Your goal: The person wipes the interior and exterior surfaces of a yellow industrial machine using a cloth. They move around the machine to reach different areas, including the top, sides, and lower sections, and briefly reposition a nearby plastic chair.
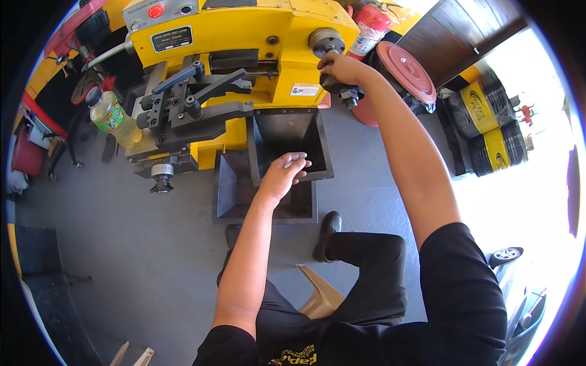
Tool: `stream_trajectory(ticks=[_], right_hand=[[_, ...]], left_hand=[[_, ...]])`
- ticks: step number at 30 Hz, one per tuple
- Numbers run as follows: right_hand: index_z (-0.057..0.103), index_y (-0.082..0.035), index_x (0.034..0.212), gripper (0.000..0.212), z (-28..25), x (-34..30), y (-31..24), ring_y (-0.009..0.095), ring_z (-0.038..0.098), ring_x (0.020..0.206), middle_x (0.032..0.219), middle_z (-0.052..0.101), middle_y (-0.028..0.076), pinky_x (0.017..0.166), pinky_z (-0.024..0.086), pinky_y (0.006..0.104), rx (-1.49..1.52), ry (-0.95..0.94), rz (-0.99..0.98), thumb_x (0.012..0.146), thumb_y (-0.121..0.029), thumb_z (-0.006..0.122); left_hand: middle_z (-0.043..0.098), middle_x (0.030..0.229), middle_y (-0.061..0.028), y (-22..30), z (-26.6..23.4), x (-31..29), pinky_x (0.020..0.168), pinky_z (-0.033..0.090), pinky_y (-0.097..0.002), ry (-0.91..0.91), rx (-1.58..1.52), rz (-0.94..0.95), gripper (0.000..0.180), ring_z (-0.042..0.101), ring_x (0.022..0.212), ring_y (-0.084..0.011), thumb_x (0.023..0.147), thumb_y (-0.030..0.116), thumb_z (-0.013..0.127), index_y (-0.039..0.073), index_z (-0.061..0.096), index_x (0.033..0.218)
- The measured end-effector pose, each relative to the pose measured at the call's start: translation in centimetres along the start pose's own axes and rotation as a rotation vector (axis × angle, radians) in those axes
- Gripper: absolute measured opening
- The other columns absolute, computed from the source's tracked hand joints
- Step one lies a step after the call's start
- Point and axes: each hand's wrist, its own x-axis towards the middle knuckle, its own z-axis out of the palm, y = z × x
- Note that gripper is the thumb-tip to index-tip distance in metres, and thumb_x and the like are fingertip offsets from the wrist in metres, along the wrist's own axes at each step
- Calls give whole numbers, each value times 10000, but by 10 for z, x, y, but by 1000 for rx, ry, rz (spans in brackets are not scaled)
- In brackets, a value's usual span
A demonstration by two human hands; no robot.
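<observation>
A yellow brake lathe point(244, 33) stands in front of me. My right hand point(345, 68) reaches to its right end, fingers curled over a black handle point(332, 84) below a round metal dial point(325, 41). The hand hides part of that handle. A black knob point(351, 97) sits just below the hand. Over the front edge of a black metal chute point(259, 143), my left hand point(287, 172) hovers with loosely bent fingers and nothing in it. Left of the chute is the tool carriage point(189, 104) with its dark clamp levers.
A bottle of yellowish liquid point(115, 119) stands on the carriage's left side. Below the chute is a dark metal bin point(229, 183). A red lidded bin point(406, 73), a fire extinguisher point(371, 27) and stacked black-and-yellow drums point(482, 110) are at the right. A beige stool point(320, 293) is under me.
</observation>
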Motion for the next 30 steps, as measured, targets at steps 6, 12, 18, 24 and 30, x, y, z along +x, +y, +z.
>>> stream_trajectory(ticks=[6, 12, 18, 24, 30], right_hand=[[470, -164, 1546, 693, 3, -19, -8, 385, 680, 1192, 1288, 682, 286, 1053, 501, 425, -45, 31, 141, 893, -194, 702], [518, -132, 1476, 611, 3, 12, -3, 376, 734, 1004, 1157, 732, 257, 886, 584, 435, 119, 197, 95, 899, -145, 718], [463, -127, 1469, 511, 38, -35, 37, 175, 654, 833, 1039, 655, 134, 688, 582, 305, 1681, 68, 39, 1018, -176, 699], [369, -93, 1590, 744, -25, -70, 14, 239, 705, 1038, 1155, 665, 152, 947, 577, 353, 443, -15, -37, 970, -244, 752], [309, 99, 1522, 1029, -125, -32, -2, 454, 682, 1167, 1265, 642, 373, 1046, 529, 479, -13, 903, 287, 855, -504, 809]], left_hand=[[749, 1243, -38, -5, -6, -11, 883, 503, -283, 24, 72, 31, 387, 671, 1025, -118, 1061, 298, 619, 88, 644, 1384], [753, 1230, -38, -16, -14, -3, 851, 498, -279, 25, 145, 61, 389, 670, 1007, -117, 1060, 297, 619, 79, 642, 1382], [758, 1215, -34, -17, -9, 10, 831, 498, -274, 34, 131, 96, 396, 674, 993, -114, 1050, 302, 635, 76, 644, 1375], [748, 1234, -81, -21, -23, 9, 884, 525, -295, 77, 170, 143, 404, 690, 1041, -152, 1039, 273, 655, 35, 647, 1365], [732, 1268, -168, -28, -18, 14, 1003, 536, -342, 111, 250, 170, 413, 705, 1141, -234, 1031, 232, 675, -28, 636, 1350]])
